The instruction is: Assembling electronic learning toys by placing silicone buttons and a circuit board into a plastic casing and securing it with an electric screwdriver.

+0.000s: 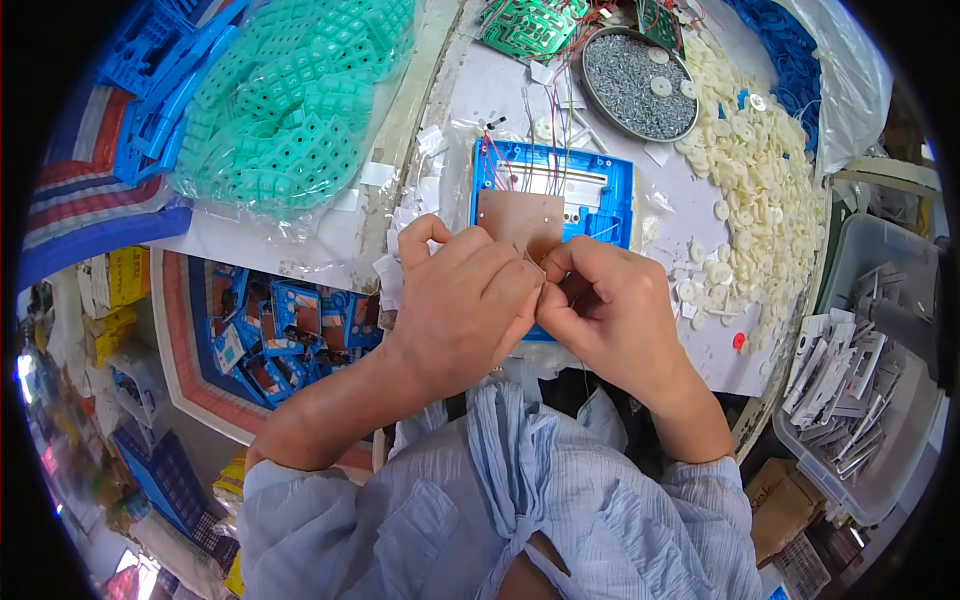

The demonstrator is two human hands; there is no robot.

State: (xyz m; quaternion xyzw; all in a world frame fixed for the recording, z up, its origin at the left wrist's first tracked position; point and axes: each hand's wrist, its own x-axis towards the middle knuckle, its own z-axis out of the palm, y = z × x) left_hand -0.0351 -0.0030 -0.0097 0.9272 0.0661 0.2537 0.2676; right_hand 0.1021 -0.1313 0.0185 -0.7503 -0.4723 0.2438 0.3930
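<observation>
While both hands meet over the near edge of a blue plastic housing, their fingertips are drawn close together. Left hand: fingers curled, thumb mostly hidden; cannot tell what, if anything, it grips. Right hand: thumb and index finger bent toward each other beside the left fingertips; whether they pinch anything is too small to tell. The housing lies on the white worktable ahead of the person, with a brown board over its near left part, partly behind the left hand, and thin wires at its far side. Beyond, to the right: round dish of small screws, alongside heaped cream-coloured discs. Left of the housing: bagged green keypads.
</observation>
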